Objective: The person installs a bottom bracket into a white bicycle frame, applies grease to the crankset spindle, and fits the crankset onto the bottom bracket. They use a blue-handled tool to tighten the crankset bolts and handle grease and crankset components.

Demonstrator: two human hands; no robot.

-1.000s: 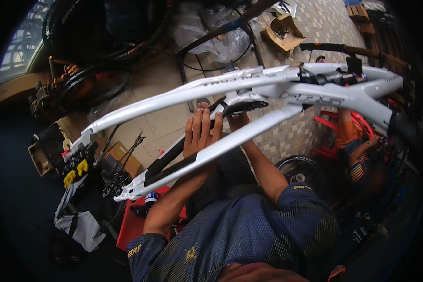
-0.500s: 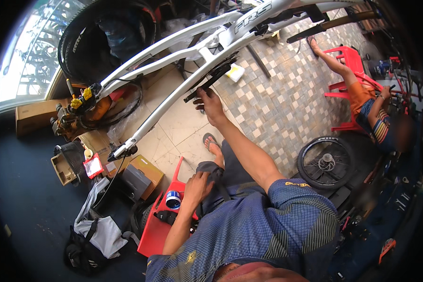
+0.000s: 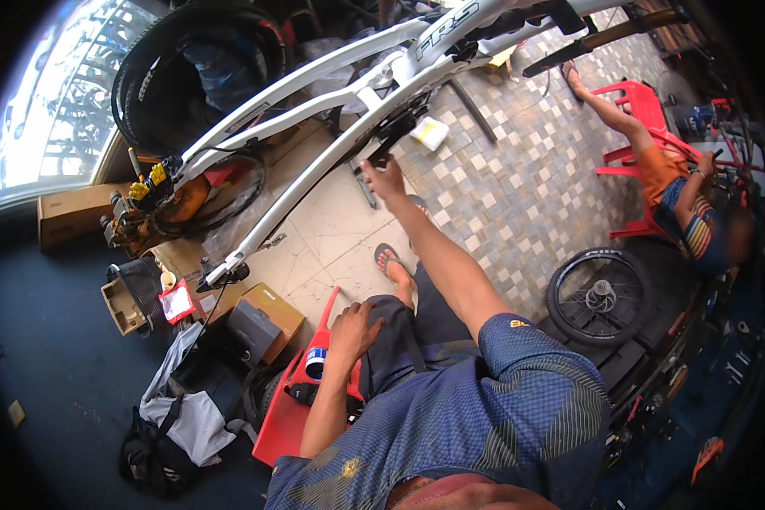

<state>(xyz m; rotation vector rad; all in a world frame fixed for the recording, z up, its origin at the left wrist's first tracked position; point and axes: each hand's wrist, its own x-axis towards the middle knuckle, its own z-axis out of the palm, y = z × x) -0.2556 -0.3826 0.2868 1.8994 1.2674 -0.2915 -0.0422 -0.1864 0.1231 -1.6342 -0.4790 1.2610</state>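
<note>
A white bicycle frame point(image 3: 340, 157) stretches diagonally above the floor, its rear end at lower left. Under its middle, my right hand point(image 3: 386, 182) reaches up with curled fingers at the end of a black crank arm point(image 3: 387, 140); the contact is partly hidden by shadow. My left hand point(image 3: 354, 331) rests palm down by my left knee, fingers loosely apart, with nothing in it. Beside that forearm, a blue-and-white can point(image 3: 315, 363) sits on a red plastic chair point(image 3: 282, 422).
Cardboard boxes point(image 3: 268, 321) and a black-and-grey bag point(image 3: 197, 427) lie at left. Tires point(image 3: 136, 93) stand at the back. A bicycle wheel point(image 3: 599, 296) lies at right; beyond it another person point(image 3: 659, 174) sits on a red chair point(image 3: 633, 102). A white-and-yellow packet point(image 3: 430, 133) is on the floor.
The crank arm has turned up toward the frame, and my right hand has moved slightly up with it. My left hand stays by the knee. The whole view has shifted slightly.
</note>
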